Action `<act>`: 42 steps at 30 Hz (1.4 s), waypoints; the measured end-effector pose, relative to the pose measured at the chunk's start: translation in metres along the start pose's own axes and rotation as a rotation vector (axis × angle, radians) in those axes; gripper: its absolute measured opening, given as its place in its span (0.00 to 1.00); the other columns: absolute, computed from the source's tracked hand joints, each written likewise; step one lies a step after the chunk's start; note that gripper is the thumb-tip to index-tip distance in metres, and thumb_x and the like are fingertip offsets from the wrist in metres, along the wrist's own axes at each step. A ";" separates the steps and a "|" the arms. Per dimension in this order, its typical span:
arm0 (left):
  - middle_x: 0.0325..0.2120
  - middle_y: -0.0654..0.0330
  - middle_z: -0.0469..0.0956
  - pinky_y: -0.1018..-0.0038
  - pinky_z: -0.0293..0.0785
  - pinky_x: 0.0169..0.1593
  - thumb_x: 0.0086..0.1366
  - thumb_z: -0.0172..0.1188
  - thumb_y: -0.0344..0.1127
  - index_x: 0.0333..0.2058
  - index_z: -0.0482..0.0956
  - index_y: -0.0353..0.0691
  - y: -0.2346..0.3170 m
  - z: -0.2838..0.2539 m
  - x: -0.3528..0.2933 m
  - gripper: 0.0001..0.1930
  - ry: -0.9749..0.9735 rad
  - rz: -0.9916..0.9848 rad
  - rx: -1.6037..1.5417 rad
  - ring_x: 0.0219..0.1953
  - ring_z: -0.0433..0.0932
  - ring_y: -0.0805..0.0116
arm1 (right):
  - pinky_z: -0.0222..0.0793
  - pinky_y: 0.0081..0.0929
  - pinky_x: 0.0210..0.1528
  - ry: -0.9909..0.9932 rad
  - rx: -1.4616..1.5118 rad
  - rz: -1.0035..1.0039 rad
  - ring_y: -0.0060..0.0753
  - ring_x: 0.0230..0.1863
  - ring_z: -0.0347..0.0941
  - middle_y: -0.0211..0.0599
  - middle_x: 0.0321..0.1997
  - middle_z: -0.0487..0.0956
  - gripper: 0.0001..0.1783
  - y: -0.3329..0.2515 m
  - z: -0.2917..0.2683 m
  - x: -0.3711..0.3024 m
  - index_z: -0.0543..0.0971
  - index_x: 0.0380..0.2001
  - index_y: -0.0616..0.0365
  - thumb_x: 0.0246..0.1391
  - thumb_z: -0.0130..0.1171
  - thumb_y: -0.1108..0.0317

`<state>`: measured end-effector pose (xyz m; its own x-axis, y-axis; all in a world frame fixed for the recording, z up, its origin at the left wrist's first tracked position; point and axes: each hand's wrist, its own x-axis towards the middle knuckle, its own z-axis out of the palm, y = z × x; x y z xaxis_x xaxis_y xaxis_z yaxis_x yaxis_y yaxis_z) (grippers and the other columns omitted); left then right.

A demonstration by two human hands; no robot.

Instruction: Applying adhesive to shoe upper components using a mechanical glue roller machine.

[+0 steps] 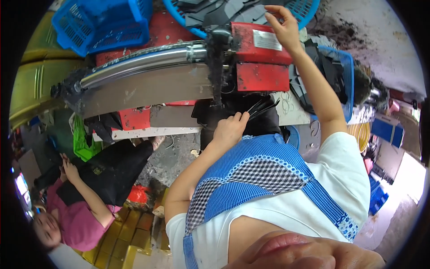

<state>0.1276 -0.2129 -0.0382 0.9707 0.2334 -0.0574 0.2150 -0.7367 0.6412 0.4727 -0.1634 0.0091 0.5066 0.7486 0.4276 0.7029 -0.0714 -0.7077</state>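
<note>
My left hand (230, 130) is low in front of my apron, closed round a fanned stack of thin black pieces (262, 109). More black material lies on my lap under it. My right hand (284, 29) is raised over the red end housing (262, 77) of a roller machine, beside a round blue basket (309, 13) heaped with grey flat cut pieces (226, 13). Its thumb and fingers are apart, and I see nothing between them. The machine's long shiny roller (139, 65) stretches to the left above a brown board (150, 96).
An angled blue crate (103, 42) stands at the far left, and another blue basket (348, 76) with dark pieces is on the right. At left a co-worker in a pink top (85, 219) sits near a green basket (83, 143). Scraps litter the floor (174, 157).
</note>
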 end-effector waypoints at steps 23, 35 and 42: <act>0.48 0.55 0.74 0.71 0.64 0.56 0.61 0.65 0.36 0.52 0.71 0.33 0.018 -0.085 -0.109 0.23 0.199 -0.579 -0.733 0.49 0.71 0.67 | 0.63 0.37 0.22 0.548 0.074 0.202 0.41 0.18 0.72 0.40 0.14 0.71 0.09 -0.007 0.046 -0.045 0.77 0.41 0.52 0.58 0.51 0.67; 0.39 0.63 0.80 0.78 0.70 0.48 0.62 0.62 0.33 0.44 0.78 0.32 -0.070 -0.141 -0.169 0.14 0.739 -0.755 -0.925 0.41 0.75 0.76 | 0.65 0.20 0.25 0.186 0.329 0.523 0.21 0.21 0.68 0.31 0.22 0.75 0.13 0.008 0.006 -0.035 0.75 0.48 0.60 0.65 0.46 0.67; 0.37 0.64 0.80 0.79 0.72 0.44 0.63 0.62 0.38 0.45 0.78 0.33 -0.087 -0.170 -0.161 0.17 0.598 -0.802 -1.072 0.38 0.77 0.77 | 0.64 0.17 0.32 -0.392 0.240 -0.212 0.16 0.31 0.69 0.28 0.30 0.77 0.15 -0.100 0.082 0.109 0.77 0.46 0.60 0.65 0.50 0.62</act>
<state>-0.0653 -0.0782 0.0455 0.3866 0.7639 -0.5167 0.2237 0.4659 0.8561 0.4171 -0.0208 0.0803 0.1071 0.9249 0.3649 0.6117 0.2281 -0.7575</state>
